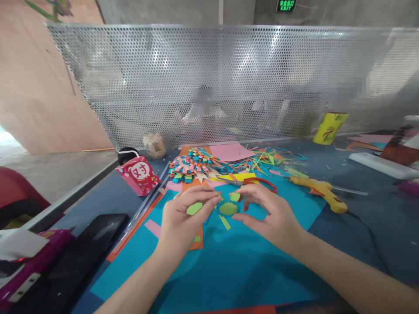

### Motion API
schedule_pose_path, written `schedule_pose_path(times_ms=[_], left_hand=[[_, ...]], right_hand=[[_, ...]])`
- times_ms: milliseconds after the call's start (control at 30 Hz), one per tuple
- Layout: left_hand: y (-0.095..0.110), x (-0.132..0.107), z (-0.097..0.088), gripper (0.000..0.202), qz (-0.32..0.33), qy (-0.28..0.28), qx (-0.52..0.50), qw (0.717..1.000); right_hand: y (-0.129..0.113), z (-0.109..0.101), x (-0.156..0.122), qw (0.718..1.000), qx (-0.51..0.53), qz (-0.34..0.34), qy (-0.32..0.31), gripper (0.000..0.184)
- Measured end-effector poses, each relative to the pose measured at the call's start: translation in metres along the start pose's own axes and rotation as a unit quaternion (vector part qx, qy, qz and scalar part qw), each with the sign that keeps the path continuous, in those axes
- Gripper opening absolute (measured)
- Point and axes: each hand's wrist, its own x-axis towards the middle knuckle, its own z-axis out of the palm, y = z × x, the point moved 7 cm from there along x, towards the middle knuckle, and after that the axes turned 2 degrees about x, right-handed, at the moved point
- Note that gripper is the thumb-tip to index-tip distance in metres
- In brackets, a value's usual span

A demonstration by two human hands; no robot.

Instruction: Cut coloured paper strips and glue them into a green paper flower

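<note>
My left hand point(183, 218) is closed in a pinch on a small light-green paper piece point(194, 208) above the teal paper sheet point(235, 266). My right hand point(271, 216) hovers just to its right with curled fingers, and a small green paper scrap point(235, 196) sits at its fingertips. A round green paper disc with a fringed edge point(228, 209) lies on the teal sheet between the two hands. A thin green strip point(224, 223) lies just below the disc.
A pile of folded coloured paper bits point(191, 165), red-handled scissors point(258, 182) and a yellow glue gun point(322, 192) lie behind my hands. A red box point(138, 174) and black phone point(88, 244) are on the left. A perforated metal screen point(229, 83) closes off the back.
</note>
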Motion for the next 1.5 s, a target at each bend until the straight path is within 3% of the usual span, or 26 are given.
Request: schedule_pose_path(times_ms=[167, 567, 1167, 1267, 1367, 1433, 1500], left_hand=[[-0.009, 0.001, 0.003, 0.009, -0.057, -0.015, -0.044, 0.997], [-0.018, 0.001, 0.008, 0.018, -0.101, -0.039, -0.072, 0.991], [-0.030, 0.000, 0.014, 0.021, -0.203, -0.050, -0.174, 0.962], [-0.027, 0.001, 0.013, 0.023, -0.201, -0.047, -0.159, 0.965], [-0.027, 0.001, 0.010, 0.026, -0.205, -0.039, -0.131, 0.969], [-0.030, -0.001, 0.013, 0.028, -0.217, -0.063, -0.134, 0.965], [-0.032, -0.006, 0.022, 0.033, -0.235, -0.124, -0.170, 0.949]], right_hand=[[0.014, 0.010, 0.001, 0.993, 0.073, 0.089, -0.035, 0.011], [0.026, 0.021, -0.004, 0.966, 0.164, 0.183, -0.080, 0.015], [0.028, 0.026, -0.008, 0.959, 0.189, 0.185, -0.102, 0.017], [0.025, 0.023, -0.005, 0.976, 0.133, 0.145, -0.093, 0.016], [0.012, 0.009, -0.002, 0.997, -0.062, 0.005, -0.050, 0.009], [-0.007, -0.001, -0.004, 0.965, -0.222, -0.139, -0.005, 0.005], [-0.026, -0.007, -0.012, 0.900, -0.339, -0.272, 0.035, 0.011]])
